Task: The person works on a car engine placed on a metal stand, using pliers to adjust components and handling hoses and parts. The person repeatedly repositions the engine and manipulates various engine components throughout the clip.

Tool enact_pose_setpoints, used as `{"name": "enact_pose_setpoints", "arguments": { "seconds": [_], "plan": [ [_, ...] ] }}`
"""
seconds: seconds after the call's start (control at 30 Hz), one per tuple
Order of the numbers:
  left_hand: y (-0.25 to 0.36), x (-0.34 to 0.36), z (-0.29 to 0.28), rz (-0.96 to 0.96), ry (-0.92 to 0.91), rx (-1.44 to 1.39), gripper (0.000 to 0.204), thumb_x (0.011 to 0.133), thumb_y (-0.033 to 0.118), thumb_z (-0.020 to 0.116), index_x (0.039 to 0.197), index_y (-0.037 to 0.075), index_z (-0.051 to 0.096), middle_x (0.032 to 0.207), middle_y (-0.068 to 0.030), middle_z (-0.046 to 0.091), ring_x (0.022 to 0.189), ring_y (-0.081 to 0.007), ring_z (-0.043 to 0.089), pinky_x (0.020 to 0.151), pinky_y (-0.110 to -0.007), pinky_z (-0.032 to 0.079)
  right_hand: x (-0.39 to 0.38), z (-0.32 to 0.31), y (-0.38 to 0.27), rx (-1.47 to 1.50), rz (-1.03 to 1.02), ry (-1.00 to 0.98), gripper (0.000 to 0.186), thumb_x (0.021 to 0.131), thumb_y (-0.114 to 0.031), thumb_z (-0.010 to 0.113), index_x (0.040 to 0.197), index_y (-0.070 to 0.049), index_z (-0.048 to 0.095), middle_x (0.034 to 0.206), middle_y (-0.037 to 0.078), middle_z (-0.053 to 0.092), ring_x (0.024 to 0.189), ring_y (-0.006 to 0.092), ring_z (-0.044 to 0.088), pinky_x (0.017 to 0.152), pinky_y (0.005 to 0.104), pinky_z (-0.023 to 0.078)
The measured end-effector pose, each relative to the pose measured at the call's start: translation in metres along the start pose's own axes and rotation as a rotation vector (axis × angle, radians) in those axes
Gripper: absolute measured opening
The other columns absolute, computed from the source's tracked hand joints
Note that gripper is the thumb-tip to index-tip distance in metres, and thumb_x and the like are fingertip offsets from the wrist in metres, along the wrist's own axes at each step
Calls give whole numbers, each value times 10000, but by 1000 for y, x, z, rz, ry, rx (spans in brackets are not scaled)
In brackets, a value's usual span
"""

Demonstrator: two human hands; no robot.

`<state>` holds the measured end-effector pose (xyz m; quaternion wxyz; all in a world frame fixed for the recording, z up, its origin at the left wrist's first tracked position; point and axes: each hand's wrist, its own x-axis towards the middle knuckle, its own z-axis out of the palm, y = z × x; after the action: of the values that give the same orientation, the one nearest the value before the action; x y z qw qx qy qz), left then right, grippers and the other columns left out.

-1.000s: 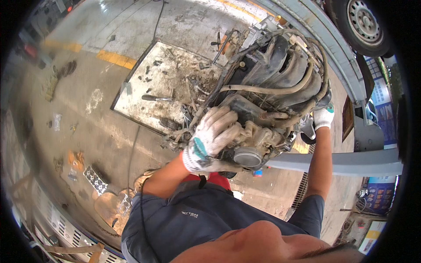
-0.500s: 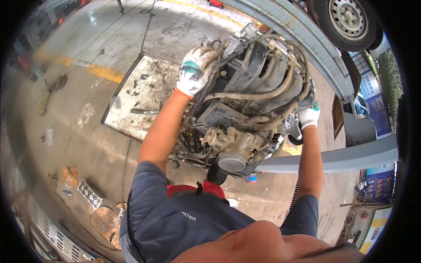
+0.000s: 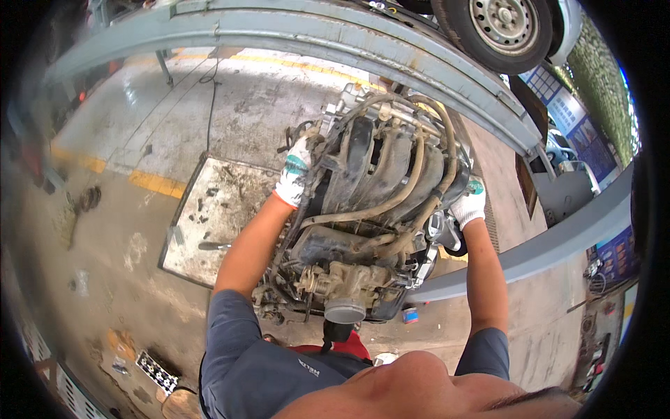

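Observation:
A dirty car engine (image 3: 377,209) with dark intake runners and tan hoses stands in front of me, its round throttle opening facing me. My left hand (image 3: 295,176), in a white glove with a teal band, grips the engine's upper left side among hoses and brackets. My right hand (image 3: 469,204), in a matching glove, holds the engine's right side near a metal bracket. Both arms are stretched out around the engine.
A flat metal tray (image 3: 209,230) with scattered small parts lies on the concrete floor to the left. Grey lift beams (image 3: 335,42) arch overhead and to the right, with a car wheel (image 3: 499,24) above. A socket set (image 3: 157,370) lies bottom left.
My left hand has moved from the engine's front near the throttle body up along its left side to the top. The view has shifted so the engine sits lower and more central.

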<state>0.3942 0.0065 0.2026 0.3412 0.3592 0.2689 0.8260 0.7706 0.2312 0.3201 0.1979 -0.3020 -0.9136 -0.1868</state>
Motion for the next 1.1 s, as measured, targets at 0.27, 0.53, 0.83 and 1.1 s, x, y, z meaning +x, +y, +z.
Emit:
{"name": "enact_pose_setpoints", "arguments": {
  "seconds": [0.27,0.53,0.83,1.1],
  "plan": [
    [-17,10,-2,345,125,422,303,953,69,656,1254,35,673,1155,-125,698,1083,-322,670,996,-422,546,-12,54,34,496,154,-16,548,1102,-421,352,1332,-69,703,1386,181,715,1280,358,654,1132,525,492],
    [7,19,-28,583,99,909,257,1008,132,654,1244,37,695,1198,-166,731,1066,-339,703,928,-441,573,-4,-7,-7,-172,88,-165,418,1033,-422,474,1165,-171,780,1197,122,785,1152,324,714,1012,456,532],
    [4,33,-65,443,91,884,313,1060,184,626,1320,20,680,1257,-164,721,1106,-317,713,980,-433,581,-10,-9,-12,-185,61,-24,306,973,-426,603,992,-169,769,968,103,794,988,346,739,918,482,514],
    [12,26,-49,165,83,316,413,1144,209,486,1493,-4,542,1394,-159,683,1195,-256,713,1059,-407,598,-2,-30,-23,-138,111,-163,314,968,-450,617,999,-176,768,970,101,790,991,339,736,924,493,509]
  ]
}}
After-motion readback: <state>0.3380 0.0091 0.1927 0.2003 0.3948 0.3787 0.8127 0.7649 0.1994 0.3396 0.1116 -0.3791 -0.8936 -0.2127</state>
